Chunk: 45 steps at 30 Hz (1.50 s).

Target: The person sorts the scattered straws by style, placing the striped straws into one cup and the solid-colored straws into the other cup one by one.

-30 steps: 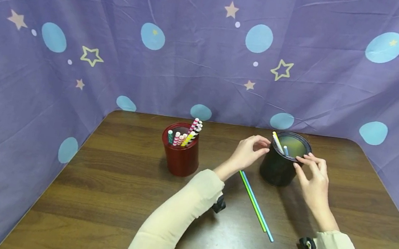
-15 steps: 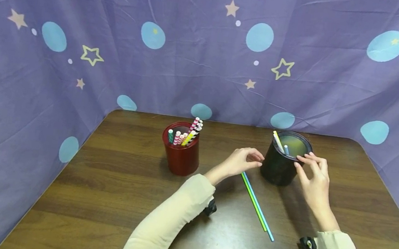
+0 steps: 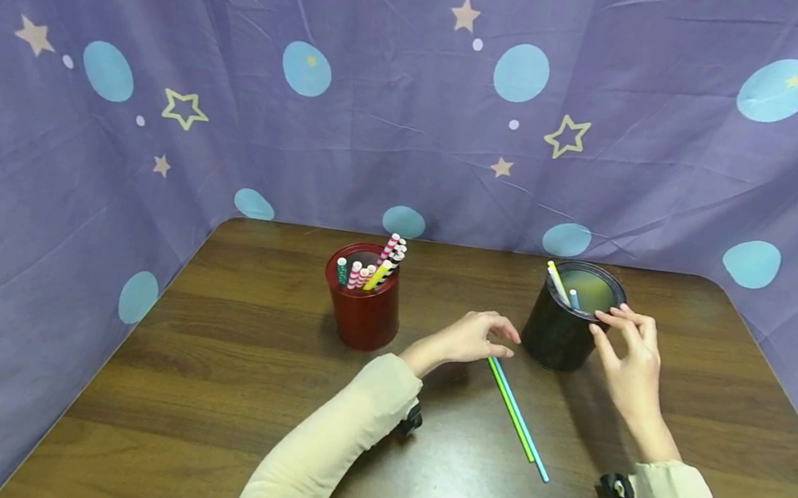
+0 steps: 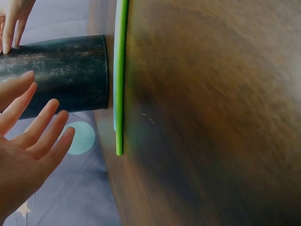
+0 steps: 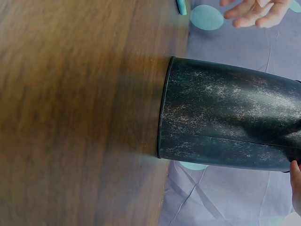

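Observation:
My left hand [image 3: 472,336] is off the black cup, fingers spread and holding nothing, over the far end of two thin straws on the table, a green straw [image 3: 515,416] and a blue straw [image 3: 525,428]. In the left wrist view the open left hand [image 4: 33,146] shows between the camera and the cup's side. The black cup [image 3: 557,337] stands upright with a few straws [image 3: 558,283] leaning inside its left edge. My right hand [image 3: 630,365] holds this cup's rim at the near right, thumb against the outside; in the right wrist view only a fingertip [image 5: 295,169] shows there.
A dark red cup [image 3: 365,320] stands to the left, with several striped and coloured paper straws [image 3: 363,276] in it. The wooden table [image 3: 213,393] ends at a purple curtain [image 3: 351,150] behind and at the left.
My left hand has come away from the black cup's rim, moving down and left to the far end of the green and blue straws. The right hand stays on the rim.

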Each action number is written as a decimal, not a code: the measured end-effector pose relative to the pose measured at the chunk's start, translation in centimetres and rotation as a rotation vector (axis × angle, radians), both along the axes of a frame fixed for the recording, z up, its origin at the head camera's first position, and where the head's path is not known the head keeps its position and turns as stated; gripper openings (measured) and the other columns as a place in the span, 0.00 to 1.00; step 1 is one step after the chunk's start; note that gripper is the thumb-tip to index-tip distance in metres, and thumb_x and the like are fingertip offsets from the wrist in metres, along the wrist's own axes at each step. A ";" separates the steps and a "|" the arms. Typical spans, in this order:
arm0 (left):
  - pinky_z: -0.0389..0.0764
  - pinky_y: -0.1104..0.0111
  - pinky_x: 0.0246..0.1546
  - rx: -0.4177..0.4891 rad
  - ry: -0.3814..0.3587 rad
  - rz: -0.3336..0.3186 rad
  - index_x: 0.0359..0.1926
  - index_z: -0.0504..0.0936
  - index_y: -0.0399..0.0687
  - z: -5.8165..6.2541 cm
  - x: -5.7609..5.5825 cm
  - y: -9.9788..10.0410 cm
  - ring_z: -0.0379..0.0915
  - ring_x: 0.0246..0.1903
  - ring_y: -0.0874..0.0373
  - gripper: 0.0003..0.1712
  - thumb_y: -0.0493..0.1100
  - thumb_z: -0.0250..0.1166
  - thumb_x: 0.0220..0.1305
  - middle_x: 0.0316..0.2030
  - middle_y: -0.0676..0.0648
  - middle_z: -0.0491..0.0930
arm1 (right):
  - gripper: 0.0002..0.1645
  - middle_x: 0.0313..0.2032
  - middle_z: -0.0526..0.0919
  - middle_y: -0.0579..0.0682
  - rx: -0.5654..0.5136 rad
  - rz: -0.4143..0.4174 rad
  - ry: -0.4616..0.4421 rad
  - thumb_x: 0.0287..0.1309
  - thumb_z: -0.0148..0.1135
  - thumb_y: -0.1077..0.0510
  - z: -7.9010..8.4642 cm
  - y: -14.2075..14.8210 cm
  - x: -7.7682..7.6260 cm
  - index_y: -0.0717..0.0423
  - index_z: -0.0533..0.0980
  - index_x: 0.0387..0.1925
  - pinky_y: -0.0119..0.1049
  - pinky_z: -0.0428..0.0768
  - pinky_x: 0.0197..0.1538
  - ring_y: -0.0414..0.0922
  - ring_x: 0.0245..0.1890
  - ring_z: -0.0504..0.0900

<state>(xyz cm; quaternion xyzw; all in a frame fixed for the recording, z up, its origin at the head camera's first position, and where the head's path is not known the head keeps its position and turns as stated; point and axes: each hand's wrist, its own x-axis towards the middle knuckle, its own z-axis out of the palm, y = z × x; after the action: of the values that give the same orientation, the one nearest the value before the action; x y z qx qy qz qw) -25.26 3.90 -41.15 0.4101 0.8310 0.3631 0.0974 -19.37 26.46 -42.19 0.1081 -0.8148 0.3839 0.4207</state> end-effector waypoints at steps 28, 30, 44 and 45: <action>0.65 0.77 0.44 -0.321 0.149 -0.144 0.38 0.81 0.48 -1.5 0.6 -0.7 0.69 0.42 0.58 0.13 0.41 0.67 0.48 0.38 0.49 0.77 | 0.15 0.40 0.71 0.65 0.002 0.004 -0.011 0.41 0.63 0.75 0.0 0.0 0.1 0.69 0.77 0.36 0.29 0.62 0.60 0.55 0.52 0.69; 0.64 0.78 0.44 -0.330 0.155 -0.145 0.38 0.81 0.48 -1.5 0.6 -0.8 0.69 0.42 0.59 0.13 0.40 0.67 0.48 0.38 0.50 0.77 | 0.15 0.40 0.71 0.65 0.002 0.005 -0.006 0.41 0.63 0.75 0.0 0.0 0.0 0.69 0.77 0.36 0.29 0.62 0.60 0.54 0.52 0.69; 0.64 0.76 0.50 -0.369 0.139 -0.161 0.39 0.80 0.47 -2.0 0.9 -0.6 0.68 0.45 0.59 0.12 0.39 0.66 0.49 0.40 0.49 0.75 | 0.15 0.41 0.71 0.66 0.013 0.003 -0.014 0.40 0.63 0.75 0.1 0.0 0.1 0.68 0.77 0.36 0.30 0.61 0.61 0.57 0.52 0.69; 0.64 0.76 0.50 -0.375 0.139 -0.161 0.39 0.80 0.47 -2.0 0.9 -0.6 0.68 0.45 0.59 0.12 0.39 0.66 0.50 0.40 0.49 0.75 | 0.15 0.41 0.71 0.65 0.013 0.003 -0.013 0.40 0.63 0.75 0.1 0.0 0.1 0.68 0.77 0.36 0.30 0.62 0.61 0.58 0.52 0.69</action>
<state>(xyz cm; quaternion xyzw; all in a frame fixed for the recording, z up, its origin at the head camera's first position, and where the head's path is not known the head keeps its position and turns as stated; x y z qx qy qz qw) -24.35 3.28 -43.13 0.4738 0.8533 0.1640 0.1431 -19.26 26.44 -42.11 0.1096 -0.8199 0.3800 0.4139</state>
